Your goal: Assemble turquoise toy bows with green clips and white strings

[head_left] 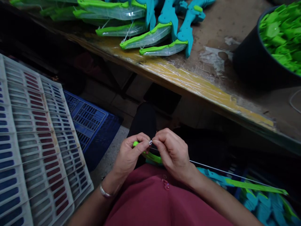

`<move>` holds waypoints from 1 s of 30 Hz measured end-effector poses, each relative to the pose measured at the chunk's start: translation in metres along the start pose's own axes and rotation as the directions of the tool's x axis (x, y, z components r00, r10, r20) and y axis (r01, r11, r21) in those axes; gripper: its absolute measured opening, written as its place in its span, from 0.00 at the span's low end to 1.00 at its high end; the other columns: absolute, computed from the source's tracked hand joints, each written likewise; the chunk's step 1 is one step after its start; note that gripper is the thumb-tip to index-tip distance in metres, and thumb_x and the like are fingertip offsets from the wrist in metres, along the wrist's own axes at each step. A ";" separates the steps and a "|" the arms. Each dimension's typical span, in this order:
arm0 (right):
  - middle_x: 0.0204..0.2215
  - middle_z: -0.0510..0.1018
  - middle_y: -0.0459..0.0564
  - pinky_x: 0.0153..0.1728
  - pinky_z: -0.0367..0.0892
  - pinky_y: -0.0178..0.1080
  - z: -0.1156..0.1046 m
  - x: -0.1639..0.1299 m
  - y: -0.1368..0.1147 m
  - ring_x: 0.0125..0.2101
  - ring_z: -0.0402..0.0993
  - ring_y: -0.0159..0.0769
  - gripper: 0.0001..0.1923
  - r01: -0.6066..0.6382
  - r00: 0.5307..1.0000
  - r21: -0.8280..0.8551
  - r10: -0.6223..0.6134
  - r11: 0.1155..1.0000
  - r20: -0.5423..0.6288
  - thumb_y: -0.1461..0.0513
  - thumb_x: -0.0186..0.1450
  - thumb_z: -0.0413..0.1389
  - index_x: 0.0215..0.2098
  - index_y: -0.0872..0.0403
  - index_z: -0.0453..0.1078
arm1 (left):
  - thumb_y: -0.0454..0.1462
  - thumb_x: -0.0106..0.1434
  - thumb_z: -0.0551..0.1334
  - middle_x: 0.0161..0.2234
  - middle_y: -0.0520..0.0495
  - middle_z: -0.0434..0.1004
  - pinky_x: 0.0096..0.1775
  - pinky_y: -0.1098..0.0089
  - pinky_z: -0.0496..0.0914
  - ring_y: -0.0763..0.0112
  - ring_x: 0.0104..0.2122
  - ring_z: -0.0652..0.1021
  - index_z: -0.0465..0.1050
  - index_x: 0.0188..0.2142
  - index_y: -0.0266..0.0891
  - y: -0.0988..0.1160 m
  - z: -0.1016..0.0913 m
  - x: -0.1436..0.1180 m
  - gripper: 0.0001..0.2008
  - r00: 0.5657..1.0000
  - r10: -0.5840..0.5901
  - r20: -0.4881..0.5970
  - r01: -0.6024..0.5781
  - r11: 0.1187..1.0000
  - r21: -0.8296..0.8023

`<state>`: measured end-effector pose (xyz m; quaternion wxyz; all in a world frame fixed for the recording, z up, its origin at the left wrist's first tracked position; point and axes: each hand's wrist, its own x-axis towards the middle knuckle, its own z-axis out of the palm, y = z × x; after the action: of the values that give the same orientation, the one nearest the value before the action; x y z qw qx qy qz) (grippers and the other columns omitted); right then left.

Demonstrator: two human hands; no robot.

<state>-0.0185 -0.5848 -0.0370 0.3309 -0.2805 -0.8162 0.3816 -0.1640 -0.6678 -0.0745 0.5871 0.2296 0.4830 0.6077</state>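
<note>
In the head view, my left hand (131,150) is closed around the bright green tip of a toy bow and pinches a small white string loop. My right hand (172,153) is shut on the same white string (211,166), its thumb and forefinger touching the loop beside the left thumb. The toy bow (255,185), green with a teal middle, lies across my lap and passes under my right forearm. Its string runs taut to the far green tip at the right. My right hand and forearm hide part of the bow.
Several teal-and-green toy bows (164,34) with clear plastic parts lie along the worn workbench edge (188,75). A black bucket (249,59) of green pieces stands at right. More teal parts (265,204) fill the lower right. A white slatted crate (42,141) and blue crate (91,119) are at left.
</note>
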 end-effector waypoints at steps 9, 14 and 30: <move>0.35 0.77 0.49 0.36 0.72 0.37 -0.002 0.001 0.000 0.36 0.74 0.34 0.02 -0.009 0.999 0.069 0.006 0.998 0.049 0.64 0.73 0.57 0.44 0.54 0.71 | 0.40 0.66 0.69 0.30 0.49 0.73 0.35 0.69 0.64 0.69 0.31 0.70 0.77 0.28 0.39 0.002 -0.001 0.001 0.11 1.000 -0.004 -0.009 0.004 1.000 0.024; 0.37 0.77 0.51 0.36 0.73 0.36 -0.001 0.001 0.002 0.37 0.75 0.34 0.05 0.012 0.991 0.072 -0.022 0.997 0.132 0.63 0.73 0.58 0.46 0.54 0.74 | 0.41 0.66 0.69 0.30 0.49 0.73 0.36 0.69 0.64 0.69 0.32 0.70 0.78 0.29 0.39 0.002 -0.001 0.001 0.11 1.000 -0.005 0.019 0.005 1.000 0.004; 0.29 0.72 0.47 0.28 0.63 0.35 -0.040 -0.005 -0.011 0.29 0.69 0.31 0.08 -0.028 0.970 -0.116 0.055 0.993 0.238 0.68 0.72 0.53 0.34 0.55 0.68 | 0.43 0.64 0.69 0.26 0.50 0.71 0.31 0.69 0.63 0.70 0.26 0.70 0.73 0.23 0.38 0.003 -0.008 0.004 0.17 0.996 0.040 -0.082 -0.040 0.999 0.001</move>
<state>0.0127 -0.5763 -0.0099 0.2051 -0.2672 -0.8644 0.3734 -0.1734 -0.6664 -0.0768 0.5545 0.2138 0.5018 0.6285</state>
